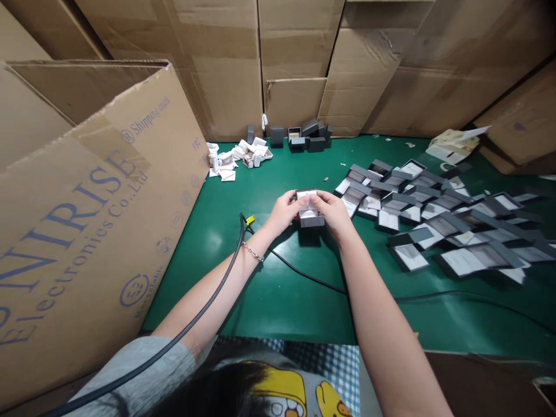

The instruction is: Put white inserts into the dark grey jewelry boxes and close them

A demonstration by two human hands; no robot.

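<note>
Over the middle of the green table, a small dark box with a white inside (pixel 311 220) is held between both hands. My left hand (pixel 284 213) grips its left side, and the thumb presses on the white part. From the other side my right hand (pixel 332 211) closes around the box, its thumb also on the white inside near the left thumb. The fingers beneath and behind the box are mostly hidden. To the right of my right hand lie many open dark boxes (pixel 393 204) with white insides.
A large open carton (pixel 165 174) stands at the left. White paper pieces (pixel 254 153) and several dark boxes (pixel 277 137) sit at the back. A black cable (pixel 304 274) crosses the green table (pixel 286 313). Crumpled paper (pixel 454 145) lies at the far right.
</note>
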